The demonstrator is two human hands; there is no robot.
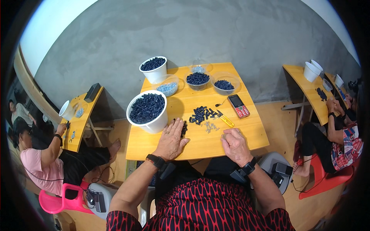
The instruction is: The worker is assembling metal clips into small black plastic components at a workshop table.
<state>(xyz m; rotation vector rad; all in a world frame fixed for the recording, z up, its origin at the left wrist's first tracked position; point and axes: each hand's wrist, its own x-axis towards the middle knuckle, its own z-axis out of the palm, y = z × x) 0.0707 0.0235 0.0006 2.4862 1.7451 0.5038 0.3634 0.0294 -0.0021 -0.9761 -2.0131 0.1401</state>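
My left hand (172, 139) lies flat on the yellow table (146, 152), fingers stretched out, beside some small black pieces (184, 129) that it partly covers. Near the table's front edge, my right hand (236, 147) is curled closed; whatever its fingers may hold is hidden. Between the hands and a little farther off are a loose pile of short black plastic pieces (200, 115) and a scatter of tiny pale pieces (210, 127). A yellow utility knife (226, 120) rests right of the pile, its blade toward the black pieces.
A large white bucket (158, 124) full of black pieces stands by my left hand, another bucket (157, 76) behind it. Clear tubs (198, 87) hold black or pale-blue pieces. A red phone (242, 111) lies right. People work at side tables (86, 123), (304, 90).
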